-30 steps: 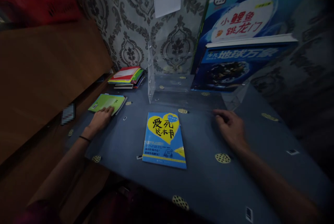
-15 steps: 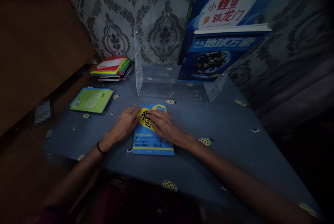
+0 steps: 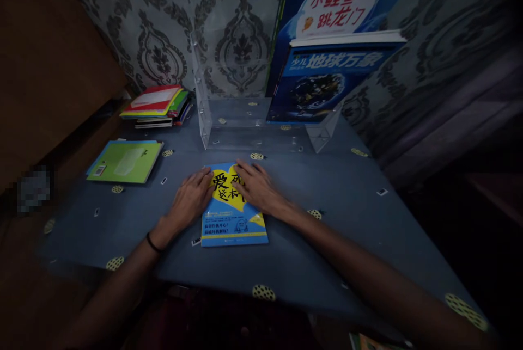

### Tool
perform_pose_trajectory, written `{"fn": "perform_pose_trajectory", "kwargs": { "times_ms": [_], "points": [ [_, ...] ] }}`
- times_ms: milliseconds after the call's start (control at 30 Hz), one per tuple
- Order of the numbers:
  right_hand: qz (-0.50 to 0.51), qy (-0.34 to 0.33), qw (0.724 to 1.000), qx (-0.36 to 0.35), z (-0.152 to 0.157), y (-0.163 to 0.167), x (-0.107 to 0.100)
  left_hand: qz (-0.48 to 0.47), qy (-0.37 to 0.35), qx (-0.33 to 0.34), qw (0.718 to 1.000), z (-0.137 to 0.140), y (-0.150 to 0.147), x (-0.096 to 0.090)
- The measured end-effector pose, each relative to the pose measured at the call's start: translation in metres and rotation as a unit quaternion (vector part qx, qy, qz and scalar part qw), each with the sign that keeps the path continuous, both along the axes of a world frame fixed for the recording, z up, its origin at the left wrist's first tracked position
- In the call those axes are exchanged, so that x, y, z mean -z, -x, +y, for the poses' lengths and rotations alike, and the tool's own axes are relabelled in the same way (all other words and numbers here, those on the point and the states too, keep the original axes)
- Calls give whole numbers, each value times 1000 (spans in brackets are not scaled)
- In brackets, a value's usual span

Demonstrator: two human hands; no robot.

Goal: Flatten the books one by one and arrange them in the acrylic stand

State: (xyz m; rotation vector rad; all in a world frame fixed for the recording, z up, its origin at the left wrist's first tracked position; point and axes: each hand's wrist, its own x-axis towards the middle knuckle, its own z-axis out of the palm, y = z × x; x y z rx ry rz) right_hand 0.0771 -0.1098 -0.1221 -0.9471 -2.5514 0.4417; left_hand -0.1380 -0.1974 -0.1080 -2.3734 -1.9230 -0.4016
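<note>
Left hand (image 3: 190,196): blue book's (image 3: 223,218) left edge | right hand (image 3: 259,189): its top right | I can't tell their grip | press softly, evenly

From my end, the blue-and-yellow book (image 3: 232,225) looks to be smooth printed paper with a faint sheen, and the green book (image 3: 125,164) similar. I see clear, shiny plastic in the stand (image 3: 319,136), soft folded cloth in the curtain (image 3: 445,110), and brown wood in the panel (image 3: 53,45). The table covering (image 3: 306,263) is smooth and mostly matt; cloth or plastic, I can't tell.
</note>
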Motion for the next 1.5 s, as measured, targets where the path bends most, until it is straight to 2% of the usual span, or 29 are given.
{"fn": "perform_pose_trajectory", "kwargs": {
  "times_ms": [100,333,433,567,800,1033,1167,1267,1333,1400,1500],
  "points": [
    [18,19,999,29,9,-20,7,-7,15,-7,1000,0,0,-3],
    [59,65,996,-2,25,-37,15,17,57,2,998,7,-4,-13],
    [78,63,995,-9,29,-36,19,16,71,53,996,13,-15,-16],
    [76,60,995,-11,30,-36,20,8,87,160,983,14,-37,-16],
    [42,57,997,-7,23,-35,10,13,127,235,964,-15,-58,-21],
    [35,50,998,-2,21,-33,9,-11,124,315,941,-48,-59,-27],
    [31,39,999,0,21,-34,11,-62,143,335,929,-53,-53,-28],
    [33,22,999,7,17,-35,14,-171,134,308,926,-43,-40,-22],
    [38,0,999,13,12,-34,14,-230,85,240,939,-31,-27,-14],
    [45,-32,998,9,3,-29,11,-231,25,150,961,-19,-13,-4],
    [49,-75,995,-47,-13,-12,2,-198,-2,106,974,-4,4,9]
  ]
}}
